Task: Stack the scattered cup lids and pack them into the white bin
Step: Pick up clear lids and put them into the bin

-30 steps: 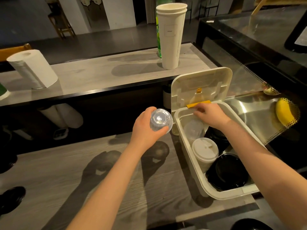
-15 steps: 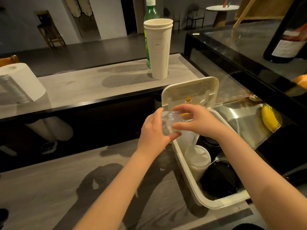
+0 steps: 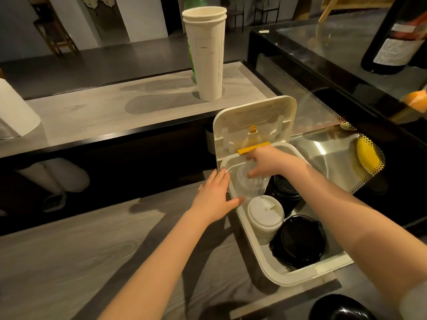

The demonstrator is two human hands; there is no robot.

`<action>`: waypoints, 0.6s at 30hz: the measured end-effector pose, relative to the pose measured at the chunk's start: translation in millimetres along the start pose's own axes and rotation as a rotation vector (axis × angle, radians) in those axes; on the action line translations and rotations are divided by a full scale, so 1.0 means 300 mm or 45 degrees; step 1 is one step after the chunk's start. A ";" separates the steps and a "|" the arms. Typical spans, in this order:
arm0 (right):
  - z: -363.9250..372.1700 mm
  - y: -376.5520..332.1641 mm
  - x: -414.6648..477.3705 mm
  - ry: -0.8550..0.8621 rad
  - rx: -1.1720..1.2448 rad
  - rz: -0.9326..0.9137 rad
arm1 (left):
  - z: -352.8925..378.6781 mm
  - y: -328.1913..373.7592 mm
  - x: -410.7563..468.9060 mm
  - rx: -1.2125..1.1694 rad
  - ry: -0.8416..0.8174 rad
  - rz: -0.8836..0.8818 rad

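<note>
At the far end of the white bin stood a see-through stack of lids. The right hand gripped its top. The left hand lay flat, holding nothing, against the bin's left rim.

Lower right of frame: the white bin, hinged cover raised, holds a clear lid stack at its far end, with white lids and black lids nearer.

The room is dim and warm; overhead light throws my shadow across the tabletop. Glare streaks the steel surface; edges bend and blur.
</note>
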State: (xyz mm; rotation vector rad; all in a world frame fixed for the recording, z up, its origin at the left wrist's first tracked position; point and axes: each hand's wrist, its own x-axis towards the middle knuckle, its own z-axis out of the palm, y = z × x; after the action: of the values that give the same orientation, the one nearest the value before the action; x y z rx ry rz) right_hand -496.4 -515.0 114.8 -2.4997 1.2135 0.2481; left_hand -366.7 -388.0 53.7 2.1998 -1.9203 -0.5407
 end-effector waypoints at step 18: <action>-0.002 0.049 -0.049 0.001 0.106 0.038 | -0.030 -0.034 -0.029 -0.084 0.041 0.010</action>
State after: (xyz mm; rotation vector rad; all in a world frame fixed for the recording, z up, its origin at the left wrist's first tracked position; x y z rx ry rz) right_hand -517.1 -513.1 116.5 -2.4126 1.2361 0.2001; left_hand -354.8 -379.0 59.7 2.1460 -1.8670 -0.5558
